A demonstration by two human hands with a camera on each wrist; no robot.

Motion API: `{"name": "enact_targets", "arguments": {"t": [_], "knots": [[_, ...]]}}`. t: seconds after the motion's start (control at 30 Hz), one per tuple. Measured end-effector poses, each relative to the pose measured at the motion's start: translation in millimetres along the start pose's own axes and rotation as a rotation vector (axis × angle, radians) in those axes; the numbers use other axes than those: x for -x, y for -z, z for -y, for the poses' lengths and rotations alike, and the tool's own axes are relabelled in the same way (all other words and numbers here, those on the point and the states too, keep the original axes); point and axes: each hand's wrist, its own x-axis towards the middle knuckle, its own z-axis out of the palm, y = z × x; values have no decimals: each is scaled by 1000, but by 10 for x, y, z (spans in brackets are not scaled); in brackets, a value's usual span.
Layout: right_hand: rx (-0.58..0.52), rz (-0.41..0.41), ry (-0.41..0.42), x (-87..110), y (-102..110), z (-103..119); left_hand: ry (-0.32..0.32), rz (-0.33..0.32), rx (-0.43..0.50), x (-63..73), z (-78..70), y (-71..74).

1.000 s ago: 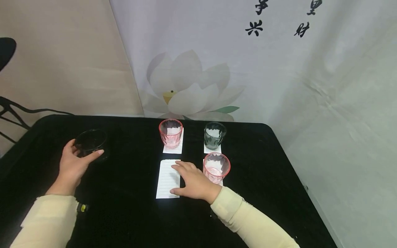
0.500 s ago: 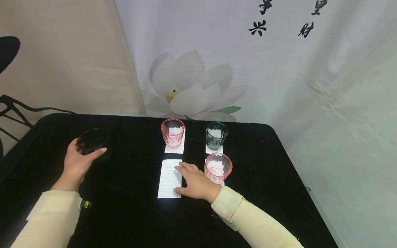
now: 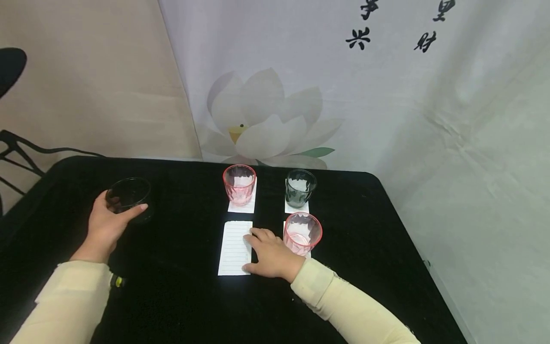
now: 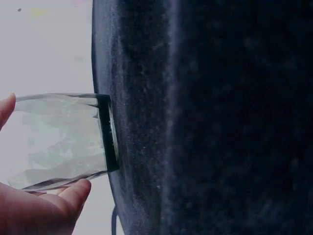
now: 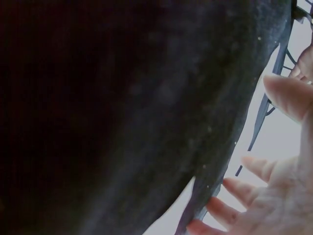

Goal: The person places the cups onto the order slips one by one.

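My left hand [image 3: 104,225] grips a dark, clear drinking glass [image 3: 130,190] at the table's left side, thumb on the near side and fingers round the left. The left wrist view shows this faceted glass [image 4: 61,139] with its thick base close to the black cloth. My right hand [image 3: 271,254] spreads over the right edge of a lined white paper slip [image 3: 233,248], holding nothing. Just right of it, a pink glass [image 3: 297,247] stands on another slip, partly behind the hand. In the right wrist view, the right hand [image 5: 274,196] shows its fingers apart.
Behind the bare slip, a second pink glass [image 3: 238,192] stands on its own slip near the far edge. To its right is a dark green glass [image 3: 296,196], also on paper. A black cloth [image 3: 180,286] covers the table. A printed curtain [image 3: 378,105] hangs behind.
My right hand has drawn back slightly to the right across the paper slip. The left hand keeps its hold on the dark glass in nearly the same place. The head view has shifted a little.
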Motion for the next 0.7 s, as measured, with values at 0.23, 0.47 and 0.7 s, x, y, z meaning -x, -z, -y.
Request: {"name": "enact_targets", "arguments": {"t": [0.23, 0.47, 0.7], "knots": [[30, 15, -8, 4, 5, 7, 10, -1, 1, -2, -7, -10], [55, 14, -11, -8, 7, 21, 28, -17, 0, 5, -11, -5], [69, 6, -15, -24, 6, 32, 38, -26, 2, 26, -45, 2]]}}
